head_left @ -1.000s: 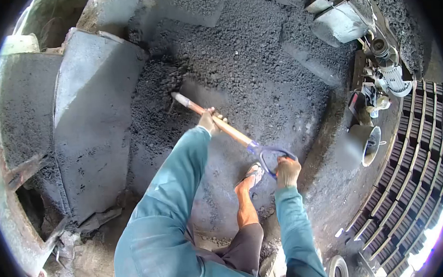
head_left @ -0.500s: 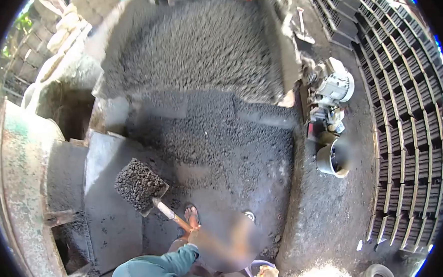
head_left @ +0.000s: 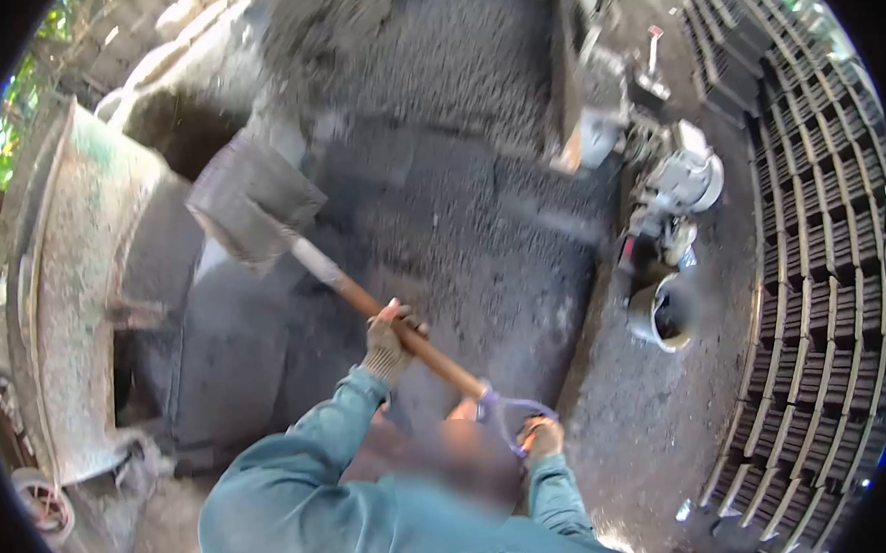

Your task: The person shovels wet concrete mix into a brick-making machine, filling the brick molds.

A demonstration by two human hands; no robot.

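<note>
A shovel is raised across the front of my body, its wooden shaft slanting up to the left. My left hand, in a knitted glove, is wrapped round the middle of the shaft. At the purple D-shaped handle, my right hand is closed on the grip. The metal blade shows a bare, grey surface. Beyond it a blurred clump of dark grey mix appears to be in the air near the heap.
On the left stands a worn metal trough. A motor and a bucket sit along the right ledge. Racks stacked with grey blocks line the far right. Loose grey mix covers parts of the floor.
The shovel has risen and swung forward with both hands. Its blade, heaped with grey mix before, is now bare. My right hand has moved up, and the view has shifted.
</note>
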